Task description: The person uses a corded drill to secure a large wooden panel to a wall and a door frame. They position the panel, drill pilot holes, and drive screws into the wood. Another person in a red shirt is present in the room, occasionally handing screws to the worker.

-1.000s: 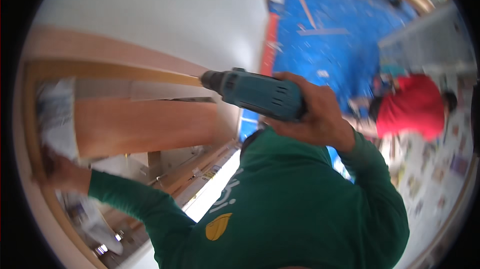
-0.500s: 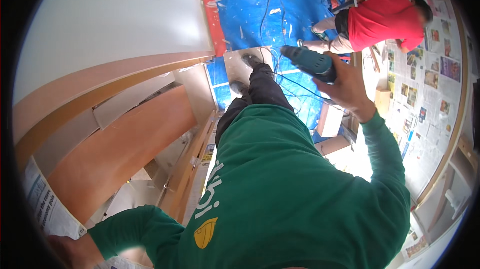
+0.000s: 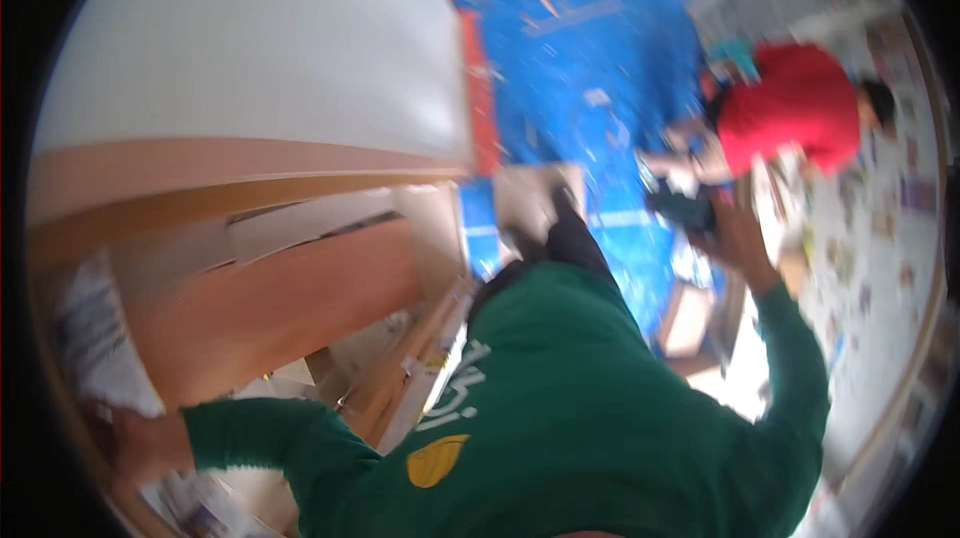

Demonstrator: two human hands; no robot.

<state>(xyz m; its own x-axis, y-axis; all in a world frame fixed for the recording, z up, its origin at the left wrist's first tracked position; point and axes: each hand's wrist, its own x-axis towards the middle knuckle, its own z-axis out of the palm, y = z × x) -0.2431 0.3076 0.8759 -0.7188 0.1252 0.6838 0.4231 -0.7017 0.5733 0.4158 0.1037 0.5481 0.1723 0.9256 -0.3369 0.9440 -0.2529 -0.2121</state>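
In my right hand (image 3: 742, 246) is a teal corded power tool (image 3: 682, 210), held out to the right with its narrow end pointing away from the hand. Motion blur hides its exact kind. My left hand (image 3: 150, 446) reaches to the far lower left, beside sheets of newspaper (image 3: 100, 333) and close to a wooden edge. Its fingers are smeared and partly out of sight, so what they touch is unclear.
A large white panel (image 3: 260, 58) stands at left, above an orange-brown board (image 3: 280, 303) and lengths of timber (image 3: 395, 393). Blue sheeting (image 3: 540, 68) covers the floor. A co-worker in red (image 3: 795, 108) bends near the newspaper-covered wall (image 3: 870, 338).
The whole view has shifted and blurred, with the surroundings sliding right and down. My right hand still holds the power tool; my left hand stays at the lower left.
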